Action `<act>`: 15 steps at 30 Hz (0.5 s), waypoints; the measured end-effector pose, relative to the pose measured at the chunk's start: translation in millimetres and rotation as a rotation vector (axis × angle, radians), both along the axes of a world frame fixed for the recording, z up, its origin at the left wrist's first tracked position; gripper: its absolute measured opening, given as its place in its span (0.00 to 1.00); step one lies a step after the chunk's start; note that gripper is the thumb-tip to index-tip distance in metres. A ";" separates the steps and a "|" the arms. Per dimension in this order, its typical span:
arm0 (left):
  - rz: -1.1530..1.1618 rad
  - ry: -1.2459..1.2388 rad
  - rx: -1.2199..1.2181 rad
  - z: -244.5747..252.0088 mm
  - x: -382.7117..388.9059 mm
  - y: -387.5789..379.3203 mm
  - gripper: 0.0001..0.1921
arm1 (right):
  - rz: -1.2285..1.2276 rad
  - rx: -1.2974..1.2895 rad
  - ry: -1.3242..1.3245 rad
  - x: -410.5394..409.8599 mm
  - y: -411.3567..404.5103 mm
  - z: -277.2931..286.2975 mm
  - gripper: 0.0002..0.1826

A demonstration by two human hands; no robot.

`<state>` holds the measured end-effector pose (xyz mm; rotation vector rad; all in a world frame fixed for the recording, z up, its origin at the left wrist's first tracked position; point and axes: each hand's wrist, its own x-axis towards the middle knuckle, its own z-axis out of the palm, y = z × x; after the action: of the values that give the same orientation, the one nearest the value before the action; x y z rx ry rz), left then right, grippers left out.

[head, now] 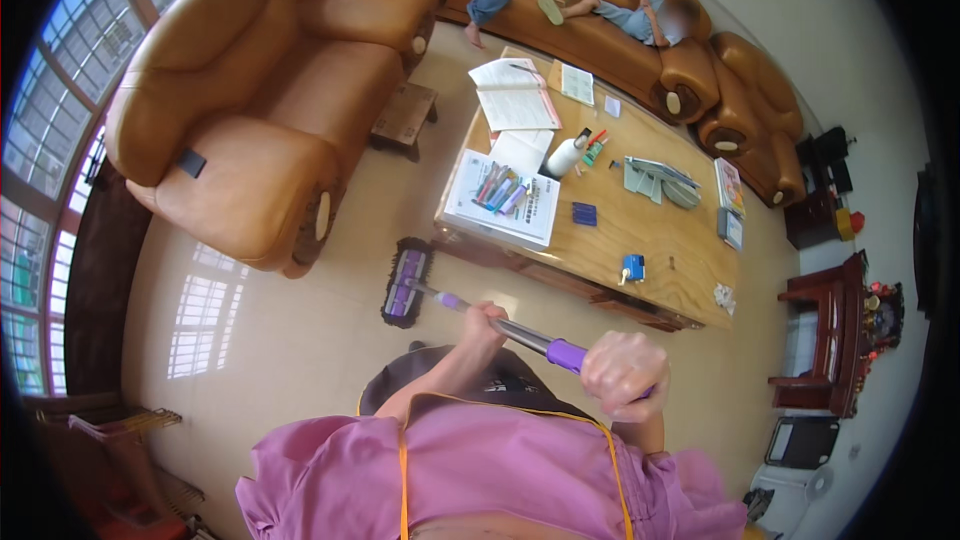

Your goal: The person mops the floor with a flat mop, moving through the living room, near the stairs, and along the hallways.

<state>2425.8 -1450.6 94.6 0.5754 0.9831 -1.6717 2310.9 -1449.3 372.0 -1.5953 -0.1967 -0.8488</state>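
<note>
Both of my hands grip the pole of a flat mop, whose metal handle [525, 335] slants from the right down to the floor. My left hand [484, 321] is wrapped around the lower metal part of the pole. Higher up, my right hand [625, 376] closes over the purple grip [566, 355]. The mop head [407, 283], purple and grey with a dark fringed pad, lies on the shiny tiled floor [322, 337]. It sits between the brown leather armchair's near end and the left corner of the wooden coffee table [600, 236].
A leather sofa [262, 82] stands at left, with a small wooden stool [405, 116] beside it. On the table are books [517, 101], pens [501, 187], a white bottle [566, 156] and a blue pencil sharpener [632, 268]. Two people occupy the far sofa [622, 52].
</note>
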 end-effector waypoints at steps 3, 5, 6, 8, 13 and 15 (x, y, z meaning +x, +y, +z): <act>-0.030 0.031 0.040 3.9 -1.2 -0.3 0.10 | -0.070 0.021 0.002 -1.9 3.0 0.7 0.04; -0.029 0.057 0.068 5.6 2.5 -0.7 0.10 | -0.053 0.078 -0.035 0.2 1.7 0.8 0.04; -0.031 0.074 0.062 7.3 5.3 1.1 0.10 | -0.054 0.079 -0.032 0.9 -0.2 0.7 0.04; -0.034 0.111 0.052 13.0 10.3 -0.5 0.11 | 0.031 0.066 -0.035 2.4 -4.8 0.4 0.03; 0.015 0.084 0.057 0.9 29.1 -17.9 0.12 | 0.182 0.004 -0.013 6.6 -36.9 -13.4 0.03; -0.028 -0.010 -0.004 -26.6 43.9 -24.9 0.11 | 0.220 0.028 -0.002 15.9 -40.5 -24.1 0.03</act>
<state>2469.7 -1475.5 67.9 0.5969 0.9680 -1.6937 2326.8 -1489.8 347.8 -1.5148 -0.3538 -0.6802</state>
